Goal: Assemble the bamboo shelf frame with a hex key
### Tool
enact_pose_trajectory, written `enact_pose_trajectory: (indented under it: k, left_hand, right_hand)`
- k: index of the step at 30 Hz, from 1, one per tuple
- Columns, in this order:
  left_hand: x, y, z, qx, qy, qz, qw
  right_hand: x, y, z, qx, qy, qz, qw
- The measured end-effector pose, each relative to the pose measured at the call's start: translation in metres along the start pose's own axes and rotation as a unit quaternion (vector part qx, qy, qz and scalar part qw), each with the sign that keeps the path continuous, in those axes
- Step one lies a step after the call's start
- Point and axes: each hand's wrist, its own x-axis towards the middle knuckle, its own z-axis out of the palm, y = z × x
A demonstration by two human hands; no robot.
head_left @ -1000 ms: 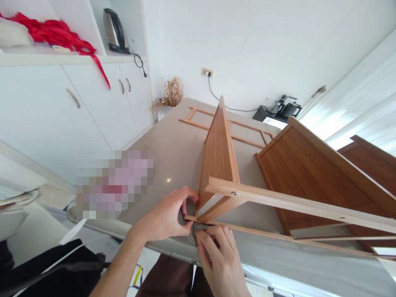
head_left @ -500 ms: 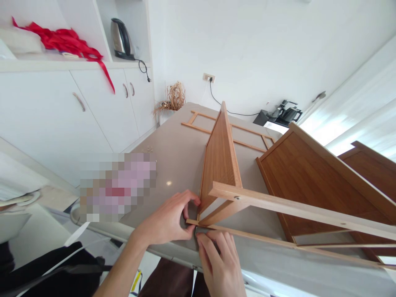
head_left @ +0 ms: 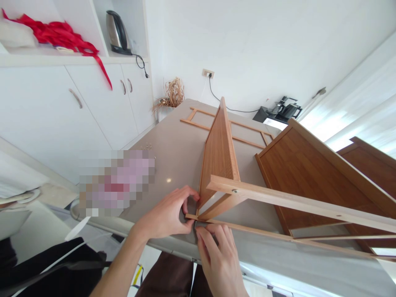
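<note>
A wooden shelf unit lies on its side at the table edge, its side rails held apart by several shelf panels. My left hand [head_left: 169, 212] grips the near corner, thumb and fingers curled around the end of the lower side rail [head_left: 191, 216] and the base of the nearest panel [head_left: 216, 161]. Close beside it, my right hand [head_left: 219, 251] pinches a thin, dark metal piece [head_left: 195, 225] against the outer face of that rail. Its exact kind is too small to make out. The upper rail [head_left: 278, 201] has a metal fastener [head_left: 235, 191] in it.
Another wooden frame [head_left: 198, 123] lies flat farther back on the grey table [head_left: 167, 144]. A pixelated pinkish bundle [head_left: 123, 181] sits at the left, with small hardware [head_left: 148, 146] behind it. More panels [head_left: 321, 177] stand at right. A kettle [head_left: 117, 35] is on the cabinet.
The view has tilted slightly, shifting the scene a little up. Both hands stay at the same corner of the rail, with almost no visible movement.
</note>
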Motion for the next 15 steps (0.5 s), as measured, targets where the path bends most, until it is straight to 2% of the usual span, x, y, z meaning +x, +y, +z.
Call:
enact_pose_trajectory:
  k: [6, 15]
  left_hand:
    - [-0.0001, 0.0000, 0.0002, -0.004, 0.000, -0.009, 1.000]
    - [0.0003, 0.0005, 0.0000, 0.012, 0.006, 0.000, 1.000]
  right_hand:
    - [0.0068, -0.0061, -0.0023, 0.000, -0.003, 0.016, 1.000]
    - [0.0010, 0.0014, -0.0035, -0.018, 0.013, 0.034, 0.999]
